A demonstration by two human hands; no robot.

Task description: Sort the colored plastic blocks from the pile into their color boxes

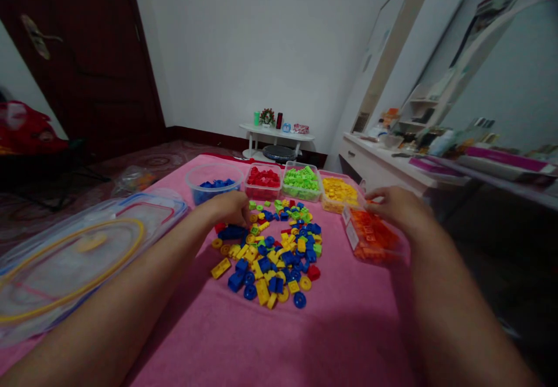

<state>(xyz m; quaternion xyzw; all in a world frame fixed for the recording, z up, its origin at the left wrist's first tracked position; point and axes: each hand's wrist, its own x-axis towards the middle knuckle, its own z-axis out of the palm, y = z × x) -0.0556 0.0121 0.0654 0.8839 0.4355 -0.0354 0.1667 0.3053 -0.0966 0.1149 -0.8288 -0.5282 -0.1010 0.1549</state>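
My left hand (233,207) reaches to the left back part of a loose pile of toy building bricks (265,265), mostly yellow and blue, with some green and red. Its fingers are bent together and point down among the bricks; their tips and anything in them are hidden. At the right, my right hand (394,204) is over the back of a clear container of orange bricks (372,236), close to the corner of the box of yellow bricks (340,192). Thumb and fingers there are pinched close; I cannot make out what is between them.
Behind the pile stand a round tub of blue bricks (214,183), a box of red bricks (263,181) and a box of green bricks (302,182). Clear plastic lids (100,242) lie at the left of the pink cloth (261,346). A white dresser (370,163) stands at the right.
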